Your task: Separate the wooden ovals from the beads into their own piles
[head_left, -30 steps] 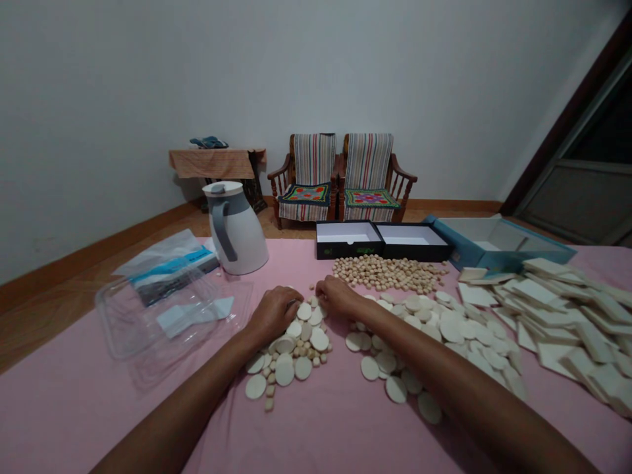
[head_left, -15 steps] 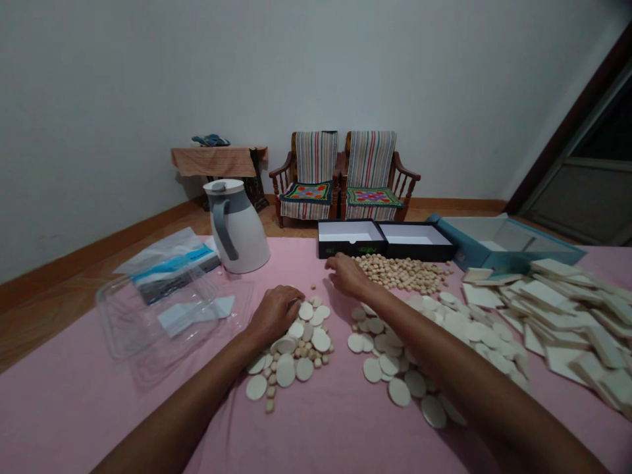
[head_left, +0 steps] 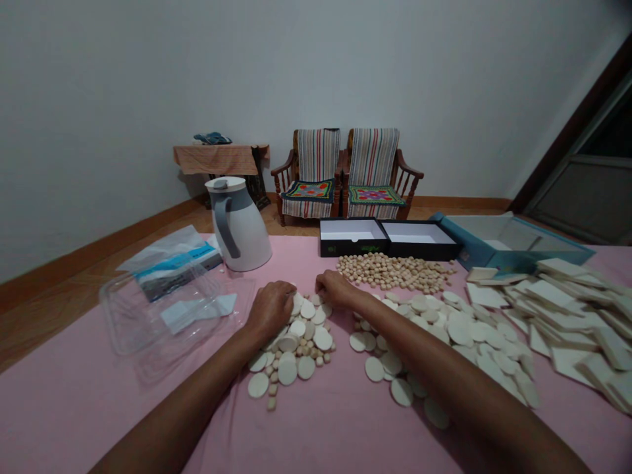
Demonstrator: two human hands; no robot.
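My left hand (head_left: 269, 308) rests curled, knuckles up, on the far left edge of a small mixed pile of pale round discs and little pellets (head_left: 296, 349). What its fingers hold, if anything, is hidden. My right hand (head_left: 334, 288) is curled at the far right edge of the same pile, fingertips down among the pieces. A heap of small tan pellets (head_left: 395, 271) lies just beyond the right hand. A wider spread of larger white discs (head_left: 444, 336) lies under and right of my right forearm.
Pink cloth covers the table (head_left: 74, 408). A white jug (head_left: 239, 225) and clear plastic packaging (head_left: 168, 309) sit at the left. A black open box (head_left: 388, 238) and a blue box (head_left: 513, 240) stand at the back; white square tiles (head_left: 567, 309) are heaped at right. Two striped chairs stand by the wall.
My right hand reached out to the tan pellet heap, then drew back to the near mixed pile. My left hand has stayed on the pile.
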